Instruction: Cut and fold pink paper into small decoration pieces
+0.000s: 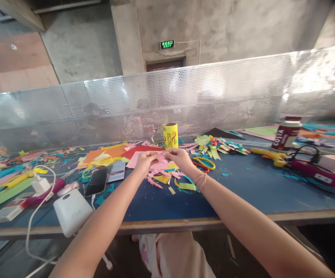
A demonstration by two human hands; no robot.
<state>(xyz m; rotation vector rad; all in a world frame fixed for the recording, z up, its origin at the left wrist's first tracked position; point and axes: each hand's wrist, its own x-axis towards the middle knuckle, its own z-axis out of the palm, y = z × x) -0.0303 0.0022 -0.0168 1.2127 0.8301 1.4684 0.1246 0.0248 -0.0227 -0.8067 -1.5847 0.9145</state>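
Both my hands meet above the middle of the table, pinching a small piece of pink paper (160,157) between them. My left hand (146,161) grips its left side with thumb and fingers together. On the other side my right hand (181,159) does the same, a thin band round its wrist. Pink and yellow paper scraps (161,178) lie beneath the hands. Directly behind them stands a yellow cardboard tube (170,136), upright. Scissors with yellow and red handles (204,164) rest just right of my right hand.
Coloured paper sheets (97,154) and a phone (96,181) lie to the left, near a white power bank (72,211) with cables. A Costa bottle (286,133), a yellow glue gun (271,156) and a purple power strip (320,173) are at right. Behind rises a perforated metal screen (121,104).
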